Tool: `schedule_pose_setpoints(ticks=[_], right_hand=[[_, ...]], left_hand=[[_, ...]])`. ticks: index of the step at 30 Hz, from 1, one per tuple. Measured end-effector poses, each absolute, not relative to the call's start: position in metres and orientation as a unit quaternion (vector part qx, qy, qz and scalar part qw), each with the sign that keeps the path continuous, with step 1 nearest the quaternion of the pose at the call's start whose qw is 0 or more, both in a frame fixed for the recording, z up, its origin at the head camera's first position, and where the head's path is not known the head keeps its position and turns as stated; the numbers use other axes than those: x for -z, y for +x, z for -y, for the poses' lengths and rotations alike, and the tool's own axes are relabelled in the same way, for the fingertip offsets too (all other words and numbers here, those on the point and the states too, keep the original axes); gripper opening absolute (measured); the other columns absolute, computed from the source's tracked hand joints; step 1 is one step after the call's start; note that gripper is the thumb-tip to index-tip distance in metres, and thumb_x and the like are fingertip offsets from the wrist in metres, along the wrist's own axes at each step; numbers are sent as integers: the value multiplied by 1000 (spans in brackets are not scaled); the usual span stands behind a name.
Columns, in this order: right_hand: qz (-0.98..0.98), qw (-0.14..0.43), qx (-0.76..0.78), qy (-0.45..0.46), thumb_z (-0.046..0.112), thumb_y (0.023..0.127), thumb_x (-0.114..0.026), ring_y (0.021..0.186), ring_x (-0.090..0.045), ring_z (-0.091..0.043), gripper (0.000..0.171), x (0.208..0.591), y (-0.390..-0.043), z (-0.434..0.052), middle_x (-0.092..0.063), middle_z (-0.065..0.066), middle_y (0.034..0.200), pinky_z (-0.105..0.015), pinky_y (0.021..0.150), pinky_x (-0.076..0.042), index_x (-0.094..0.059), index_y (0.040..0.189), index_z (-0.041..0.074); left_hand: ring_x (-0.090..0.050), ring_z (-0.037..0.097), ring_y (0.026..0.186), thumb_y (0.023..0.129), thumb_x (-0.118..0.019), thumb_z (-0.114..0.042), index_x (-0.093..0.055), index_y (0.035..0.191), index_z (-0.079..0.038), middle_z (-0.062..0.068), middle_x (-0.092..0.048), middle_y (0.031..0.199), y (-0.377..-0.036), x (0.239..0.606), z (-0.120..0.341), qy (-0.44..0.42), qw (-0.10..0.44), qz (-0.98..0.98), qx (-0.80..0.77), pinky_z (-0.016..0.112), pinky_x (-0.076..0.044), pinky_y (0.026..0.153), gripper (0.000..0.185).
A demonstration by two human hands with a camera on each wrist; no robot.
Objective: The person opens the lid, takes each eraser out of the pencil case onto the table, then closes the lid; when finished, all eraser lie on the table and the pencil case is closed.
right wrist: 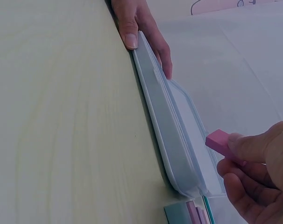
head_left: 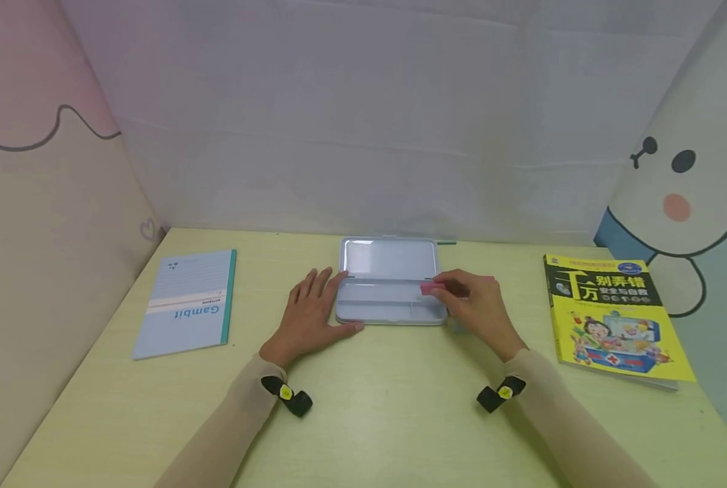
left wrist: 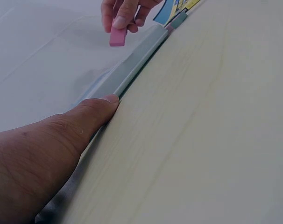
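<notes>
A blue notebook (head_left: 188, 302) is seen flat on the pale desk (head_left: 376, 407) at left; a yellow picture book (head_left: 615, 317) is laid at right, well apart.

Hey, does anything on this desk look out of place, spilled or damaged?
Nothing stands out. The open tin case lies flat, steadied by the left hand; the right hand pinches a pink eraser over it. Notebook and yellow book lie flat.
</notes>
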State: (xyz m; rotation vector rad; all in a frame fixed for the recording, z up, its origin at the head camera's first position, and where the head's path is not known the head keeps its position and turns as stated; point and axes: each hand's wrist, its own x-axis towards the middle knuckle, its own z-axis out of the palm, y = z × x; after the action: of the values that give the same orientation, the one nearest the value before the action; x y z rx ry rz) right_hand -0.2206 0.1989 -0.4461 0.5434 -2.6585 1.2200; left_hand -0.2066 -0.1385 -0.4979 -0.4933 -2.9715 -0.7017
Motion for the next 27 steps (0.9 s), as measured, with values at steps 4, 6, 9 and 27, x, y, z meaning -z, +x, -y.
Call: schedule_pose_setpoints(ticks=[4,6,9,27], right_hand=[[900,86,-394,162,21,96,-83,89,-78,-17,25,446,-215,-212,-85,-6,107,-10,78,-55,-80,117,9],[901,88,-395,153,22,95,-84,89,-77,-15,26,447,-211,-218,-84,-7,109,-8,79,-54,-80,117,7],[902,84,-401,135,22,96,-83,91,-77,-11,26,449,-205,-228,-84,-9,111,-5,82,-52,-80,117,8],[925,68,-371,40,41,102,-75,88,-65,10,33,448,-174,-282,-83,-10,115,-9,77,-53,-80,122,15]], left_hand=[[-18,47,166,87,-72,-71,-30,169,-26,18,-30,176,-207,498,138,-161,26,960,227,68,-21,131,102],[-18,47,166,87,-72,-71,-31,169,-26,18,-30,176,-206,498,137,-161,25,960,229,69,-21,131,102],[-18,48,166,87,-72,-71,-31,168,-26,18,-29,176,-207,498,137,-161,25,959,231,69,-21,131,102],[-18,47,166,87,-71,-73,-31,168,-26,18,-29,176,-208,501,139,-159,27,962,221,69,-22,131,102]])
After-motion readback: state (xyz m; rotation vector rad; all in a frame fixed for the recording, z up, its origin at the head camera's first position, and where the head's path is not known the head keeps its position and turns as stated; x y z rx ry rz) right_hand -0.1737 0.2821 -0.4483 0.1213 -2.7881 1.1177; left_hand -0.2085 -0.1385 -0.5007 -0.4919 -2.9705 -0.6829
